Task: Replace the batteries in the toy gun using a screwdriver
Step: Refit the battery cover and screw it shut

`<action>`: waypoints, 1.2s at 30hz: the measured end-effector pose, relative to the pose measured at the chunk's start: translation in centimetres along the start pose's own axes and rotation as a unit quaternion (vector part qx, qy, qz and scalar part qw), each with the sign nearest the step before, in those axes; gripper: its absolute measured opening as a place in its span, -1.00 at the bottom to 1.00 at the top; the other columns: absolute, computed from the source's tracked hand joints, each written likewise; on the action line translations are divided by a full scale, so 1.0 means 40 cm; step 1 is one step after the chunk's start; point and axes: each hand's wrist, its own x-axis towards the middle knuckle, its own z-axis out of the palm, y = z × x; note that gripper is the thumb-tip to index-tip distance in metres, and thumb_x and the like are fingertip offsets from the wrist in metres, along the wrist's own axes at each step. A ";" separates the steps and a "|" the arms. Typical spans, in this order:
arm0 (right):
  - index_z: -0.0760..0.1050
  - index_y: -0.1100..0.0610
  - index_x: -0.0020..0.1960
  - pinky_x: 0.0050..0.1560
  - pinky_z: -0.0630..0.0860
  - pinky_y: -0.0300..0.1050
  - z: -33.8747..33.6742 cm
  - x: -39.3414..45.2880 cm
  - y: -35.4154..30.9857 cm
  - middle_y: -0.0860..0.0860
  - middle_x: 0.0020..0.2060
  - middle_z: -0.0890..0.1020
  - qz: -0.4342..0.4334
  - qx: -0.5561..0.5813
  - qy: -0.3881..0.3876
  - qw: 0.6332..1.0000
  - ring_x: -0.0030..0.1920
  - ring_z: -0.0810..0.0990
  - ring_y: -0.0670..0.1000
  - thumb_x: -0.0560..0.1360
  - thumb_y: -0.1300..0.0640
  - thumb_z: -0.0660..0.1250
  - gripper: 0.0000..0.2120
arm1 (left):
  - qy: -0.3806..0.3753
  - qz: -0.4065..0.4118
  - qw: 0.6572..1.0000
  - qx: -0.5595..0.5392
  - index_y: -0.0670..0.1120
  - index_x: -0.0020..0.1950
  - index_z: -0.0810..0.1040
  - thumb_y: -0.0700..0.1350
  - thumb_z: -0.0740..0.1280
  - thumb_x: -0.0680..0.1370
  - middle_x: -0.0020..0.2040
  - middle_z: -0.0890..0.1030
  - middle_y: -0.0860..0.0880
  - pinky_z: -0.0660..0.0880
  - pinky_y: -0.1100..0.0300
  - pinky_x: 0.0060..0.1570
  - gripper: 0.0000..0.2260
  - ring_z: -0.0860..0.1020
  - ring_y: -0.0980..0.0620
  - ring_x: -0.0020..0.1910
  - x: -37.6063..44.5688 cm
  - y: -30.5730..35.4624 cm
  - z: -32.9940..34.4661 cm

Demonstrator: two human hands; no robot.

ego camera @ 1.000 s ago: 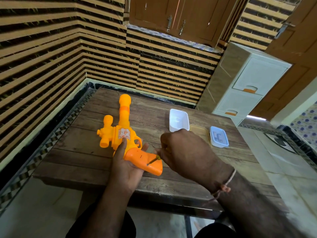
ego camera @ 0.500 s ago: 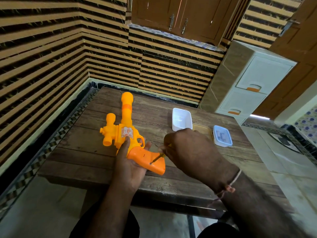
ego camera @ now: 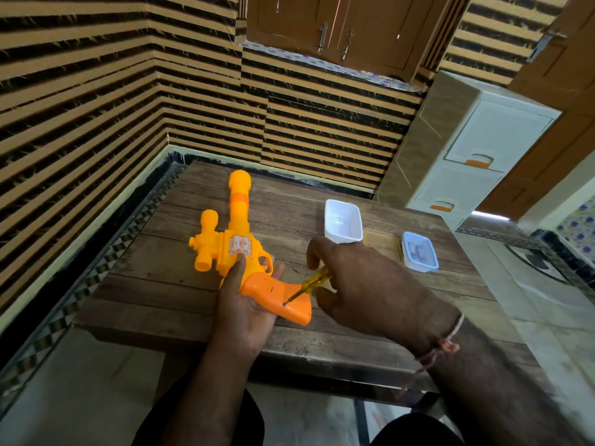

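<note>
The wooden desk (ego camera: 180, 252) sits in a corner of stripy walls. The left hand (ego camera: 244, 304) grips the orange toy gun (ego camera: 238, 249) near the front edge. The right hand's (ego camera: 370, 284) grip pinches the yellow screwdriver (ego camera: 310, 283), tip on the handle.

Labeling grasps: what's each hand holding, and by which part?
Left hand cradles the toy gun at its handle. Right hand holds the screwdriver by its yellow handle, tip on the handle's screw.
</note>
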 end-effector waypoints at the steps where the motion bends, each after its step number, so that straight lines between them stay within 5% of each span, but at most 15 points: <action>1: 0.39 -0.04 0.10 -0.14 0.60 0.00 0.000 0.001 0.002 -0.03 -0.07 0.59 0.000 0.003 -0.001 1.000 -0.08 0.60 0.04 0.48 0.01 0.34 -0.77 | 0.004 -0.002 1.000 0.000 0.02 0.52 0.33 0.09 0.30 0.54 0.37 0.50 -0.12 0.60 -0.17 -0.18 -0.45 0.65 -0.16 0.12 0.001 0.001 -0.001; 5: 0.49 0.02 0.06 -0.08 0.59 0.00 0.001 0.011 0.005 0.03 -0.05 0.61 0.014 -0.047 0.035 0.998 -0.03 0.61 0.09 0.53 -0.13 0.28 -0.76 | 0.004 -0.010 1.000 -0.002 -0.03 0.50 0.36 0.11 0.32 0.54 0.26 0.53 -0.15 0.57 -0.20 -0.11 -0.45 0.63 -0.16 0.12 0.001 0.001 -0.002; 11: 0.38 -0.03 0.11 -0.14 0.61 0.03 0.001 0.005 0.006 -0.03 -0.08 0.59 -0.002 0.017 0.003 1.000 -0.10 0.60 0.03 0.47 0.05 0.34 -0.76 | 0.002 -0.004 1.000 0.002 0.01 0.52 0.33 0.09 0.28 0.57 0.34 0.51 -0.12 0.56 -0.19 -0.09 -0.48 0.64 -0.15 0.15 -0.001 0.002 0.000; 15: 0.48 0.03 0.00 -0.15 0.58 -0.03 0.002 0.013 0.005 0.00 -0.13 0.60 -0.005 -0.026 0.044 0.999 -0.11 0.59 0.05 0.52 -0.17 0.28 -0.74 | -0.009 -0.005 1.000 0.002 -0.08 0.47 0.36 0.10 0.33 0.56 0.14 0.53 -0.13 0.56 -0.15 -0.11 -0.47 0.61 -0.13 -0.01 -0.002 0.002 -0.003; 19: 0.39 -0.02 0.12 -0.18 0.56 -0.06 0.008 0.011 -0.003 -0.09 -0.16 0.52 -0.016 0.036 0.038 0.998 -0.11 0.57 -0.01 0.49 -0.09 0.30 -0.73 | -0.013 -0.005 1.000 -0.001 -0.05 0.54 0.29 0.10 0.32 0.57 0.19 0.53 -0.14 0.54 -0.19 -0.05 -0.42 0.61 -0.14 0.05 0.001 0.000 -0.007; 22: 0.36 -0.01 0.03 -0.22 0.55 -0.04 0.007 0.013 -0.005 -0.08 -0.20 0.52 -0.021 0.074 0.015 0.997 -0.16 0.56 0.00 0.45 0.00 0.32 -0.78 | -0.028 0.005 1.000 0.008 -0.03 0.54 0.30 0.08 0.28 0.59 0.15 0.54 -0.12 0.54 -0.20 -0.02 -0.46 0.60 -0.14 0.08 0.002 -0.001 -0.006; 28: 0.45 0.06 0.00 -0.14 0.59 0.04 0.012 0.027 0.000 0.07 -0.11 0.61 -0.002 -0.040 0.076 0.996 -0.09 0.61 0.15 0.57 -0.08 0.21 -0.79 | -0.014 -0.011 1.000 -0.014 0.01 0.51 0.34 0.09 0.29 0.58 0.40 0.47 -0.15 0.60 -0.17 -0.18 -0.49 0.61 -0.22 0.18 0.000 0.000 -0.001; 36: 0.41 -0.02 0.03 -0.18 0.58 -0.01 -0.003 0.012 0.000 -0.01 -0.13 0.60 -0.021 -0.001 0.009 1.000 -0.11 0.60 0.08 0.49 0.04 0.33 -0.84 | 0.000 -0.001 1.000 -0.018 -0.02 0.50 0.36 0.06 0.27 0.59 0.29 0.51 -0.14 0.61 -0.11 -0.23 -0.52 0.66 -0.15 0.07 -0.001 0.004 0.002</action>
